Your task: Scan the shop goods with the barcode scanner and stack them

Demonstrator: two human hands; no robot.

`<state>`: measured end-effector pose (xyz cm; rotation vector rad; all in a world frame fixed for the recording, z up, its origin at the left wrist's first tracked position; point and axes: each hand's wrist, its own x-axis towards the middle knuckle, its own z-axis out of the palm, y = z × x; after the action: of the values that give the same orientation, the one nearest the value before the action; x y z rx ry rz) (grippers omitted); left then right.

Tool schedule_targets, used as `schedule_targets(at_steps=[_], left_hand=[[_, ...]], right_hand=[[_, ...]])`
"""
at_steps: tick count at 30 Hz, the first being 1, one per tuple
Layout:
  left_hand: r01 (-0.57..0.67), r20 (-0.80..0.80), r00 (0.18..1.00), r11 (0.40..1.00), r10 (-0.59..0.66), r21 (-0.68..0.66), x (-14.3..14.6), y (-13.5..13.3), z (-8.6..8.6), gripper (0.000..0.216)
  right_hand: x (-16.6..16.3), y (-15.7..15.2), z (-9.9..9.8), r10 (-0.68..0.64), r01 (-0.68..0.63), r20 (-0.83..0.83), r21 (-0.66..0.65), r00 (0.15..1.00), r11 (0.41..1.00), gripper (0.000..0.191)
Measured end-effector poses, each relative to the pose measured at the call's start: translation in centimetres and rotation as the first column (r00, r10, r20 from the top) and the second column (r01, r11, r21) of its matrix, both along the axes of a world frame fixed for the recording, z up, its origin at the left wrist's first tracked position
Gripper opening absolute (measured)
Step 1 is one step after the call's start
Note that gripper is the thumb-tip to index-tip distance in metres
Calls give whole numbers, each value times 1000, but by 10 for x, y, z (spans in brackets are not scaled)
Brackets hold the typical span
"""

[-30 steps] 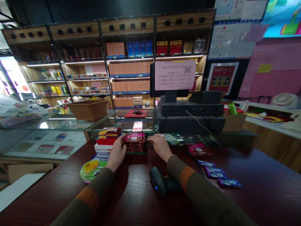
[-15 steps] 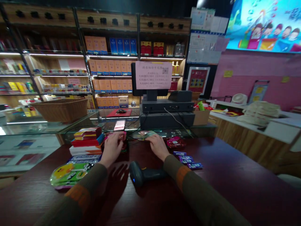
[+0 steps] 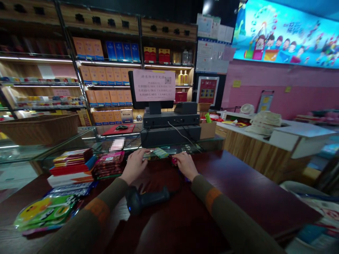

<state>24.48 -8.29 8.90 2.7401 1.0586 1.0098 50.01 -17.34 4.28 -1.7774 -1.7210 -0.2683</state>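
Observation:
My left hand (image 3: 134, 165) is over the dark wooden counter, just right of a pile of red snack packets (image 3: 109, 164). Its fingers are partly spread, and no object shows in them. My right hand (image 3: 186, 165) has its fingers curled over a pink-red packet (image 3: 174, 161), most of which the hand covers. Below and between the hands lies a black barcode scanner (image 3: 147, 200) with a small blue light. Beneath the right wrist, a sliver of purple wrapper (image 3: 187, 179) peeks out. A greenish card or note (image 3: 161, 152) rests at the counter's back edge, between my hands.
Stacked boxes (image 3: 72, 165) and a green cartoon-printed packet (image 3: 47, 211) occupy the left side. At the back stands a cash register screen (image 3: 153, 86) with a pink paper sign on it. A wicker basket (image 3: 39, 128) sits on the glass case. Beyond are stocked shelves.
The view has turned right. My left hand has come off the red packet pile and moved right. My right hand has moved right, from near the card onto the pink-red packet, covering the purple bars.

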Motion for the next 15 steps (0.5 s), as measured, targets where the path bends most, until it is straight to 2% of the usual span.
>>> schedule_targets(at_steps=[5, 15], left_hand=[[4, -64, 998, 999, -8, -54, 32, -2, -5, 43], [14, -293, 954, 990, -55, -138, 88, -5, -13, 49]], right_hand=[[31, -9, -5, -60, 60, -16, -29, 998, 998, 39], [76, -17, -16, -181, 177, -37, -84, 983, 981, 37]])
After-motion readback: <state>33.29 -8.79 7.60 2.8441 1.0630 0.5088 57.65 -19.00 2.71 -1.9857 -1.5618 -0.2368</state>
